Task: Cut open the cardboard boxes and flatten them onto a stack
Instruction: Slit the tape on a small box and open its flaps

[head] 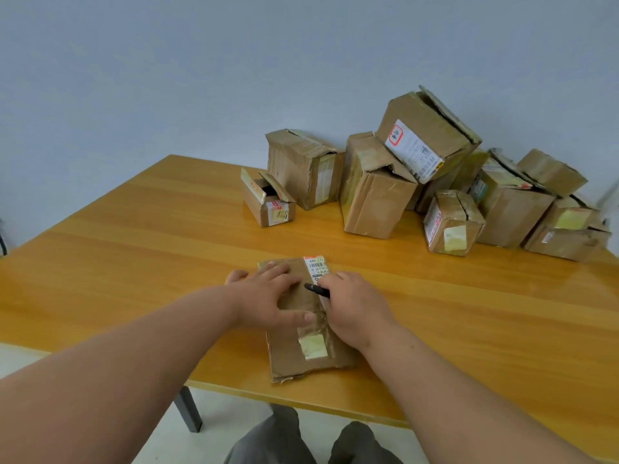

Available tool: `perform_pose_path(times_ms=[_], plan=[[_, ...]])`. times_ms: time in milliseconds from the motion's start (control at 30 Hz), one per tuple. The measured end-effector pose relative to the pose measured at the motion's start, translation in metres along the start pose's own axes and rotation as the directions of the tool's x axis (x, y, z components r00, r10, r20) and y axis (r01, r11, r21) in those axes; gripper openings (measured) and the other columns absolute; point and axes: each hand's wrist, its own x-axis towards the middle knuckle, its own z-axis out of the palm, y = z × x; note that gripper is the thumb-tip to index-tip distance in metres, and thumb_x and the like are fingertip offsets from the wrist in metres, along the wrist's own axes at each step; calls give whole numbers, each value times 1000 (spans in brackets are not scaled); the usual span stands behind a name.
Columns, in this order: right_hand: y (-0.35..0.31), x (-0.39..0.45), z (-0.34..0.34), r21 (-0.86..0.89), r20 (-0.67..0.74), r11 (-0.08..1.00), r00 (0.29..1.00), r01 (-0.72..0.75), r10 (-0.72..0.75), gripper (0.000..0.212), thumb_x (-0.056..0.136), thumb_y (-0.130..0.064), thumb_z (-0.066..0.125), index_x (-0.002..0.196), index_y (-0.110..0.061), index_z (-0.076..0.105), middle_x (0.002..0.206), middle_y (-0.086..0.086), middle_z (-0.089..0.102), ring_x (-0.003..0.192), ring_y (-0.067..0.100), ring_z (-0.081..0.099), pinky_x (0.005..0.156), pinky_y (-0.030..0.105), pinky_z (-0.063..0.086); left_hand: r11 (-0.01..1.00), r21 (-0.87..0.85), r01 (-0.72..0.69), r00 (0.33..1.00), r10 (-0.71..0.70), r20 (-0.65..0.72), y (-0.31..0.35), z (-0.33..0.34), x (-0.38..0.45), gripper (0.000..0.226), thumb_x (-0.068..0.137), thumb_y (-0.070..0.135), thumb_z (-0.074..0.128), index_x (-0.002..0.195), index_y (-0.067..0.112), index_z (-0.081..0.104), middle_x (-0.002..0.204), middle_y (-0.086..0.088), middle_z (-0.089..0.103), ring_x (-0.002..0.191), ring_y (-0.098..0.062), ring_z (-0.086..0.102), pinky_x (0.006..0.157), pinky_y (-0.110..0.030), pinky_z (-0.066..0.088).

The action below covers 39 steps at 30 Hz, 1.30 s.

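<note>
Flattening step, first box. Box (pixel 301 329) lying flat on table (pixel 134 246) near front edge, pinned under both hands. Left hand (pixel 268 296) spread, fingers straight, palm pressing down on cardboard. Right hand (pixel 351 306) just right of left, curled tight round cutter (pixel 316 289), knuckles bearing down on box too. Cutter tip pointing toward left hand, close to its fingertips; can't tell if blade is out. Taped seam with yellow patch showing toward body from both hands, label poking out beyond fingertips.

Pile (pixel 435 182) of uncut boxes well beyond right hand, at far right of table, most with tape intact or flaps half torn. No stack beyond this one flat box, so judged early in task.

Next move probably: finish pressing creases, leave flat piece as stack base, reach out for nearest box from pile. Needs cutter tip kept clear of left fingers while pressing, and left hand free to drag next box in.
</note>
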Motion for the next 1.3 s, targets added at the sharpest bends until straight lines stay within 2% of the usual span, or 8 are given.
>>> perform_pose_path(times_ms=[167,300,433,533,600,800,1000,1300], plan=[[1,6,16,-38,30,999,999,33,-31,50,102,-22,33,152,-24,31,161,-5,24,142,20,27,112,38,32,994,108,-14,999,19,-42,-2,21,0,124,60,101,24,152,31,-23,158,5,-32,143,-14,-32,118,-51,-13],[1,14,12,-57,56,998,998,33,-30,43,100,-19,35,143,-18,43,153,0,38,141,19,30,113,35,30,975,218,-44,999,47,-10,-8,8,7,130,54,102,22,151,29,-23,159,6,-29,146,-13,-27,118,-52,-14],[0,22,-5,-116,48,993,999,13,-7,18,98,-15,42,111,-18,54,124,4,51,100,20,46,81,31,35,978,207,-8,1000,6,10,-15,-9,13,133,56,99,38,154,27,-15,161,6,-23,148,-14,-21,118,-53,-11],[3,20,0,-59,79,998,997,5,-1,42,101,-10,33,142,-14,39,156,4,33,134,23,38,109,35,31,990,142,20,998,-29,61,-15,-12,13,136,55,98,41,154,25,-16,161,6,-23,149,-13,-18,118,-53,-10],[5,21,4,-43,93,999,996,-12,16,50,102,-11,29,152,-13,24,159,4,28,142,22,30,116,37,24,983,182,16,998,-27,57,-14,-9,15,142,46,101,33,153,24,-19,160,5,-26,148,-14,-19,118,-53,-9],[6,27,3,-62,99,998,995,31,-25,49,100,-10,34,147,-22,32,158,2,30,144,22,28,118,42,23,964,267,-8,1000,12,-11,-17,-9,14,135,52,102,25,154,24,-18,161,7,-24,149,-14,-17,118,-53,-7],[2,18,8,-63,6,991,993,121,-120,40,100,-18,38,139,-19,47,139,-1,44,126,22,40,102,37,38,970,240,-33,995,54,-81,-28,-4,5,95,80,86,28,156,38,-4,164,14,-6,150,-9,-1,117,-48,-7],[-27,51,9,-29,95,987,983,160,-157,43,99,-13,37,141,-19,45,151,1,40,141,21,31,115,38,29,976,186,114,990,-96,-102,-56,-10,0,119,52,101,8,154,41,5,164,15,2,151,-20,-7,117,-56,-10]])
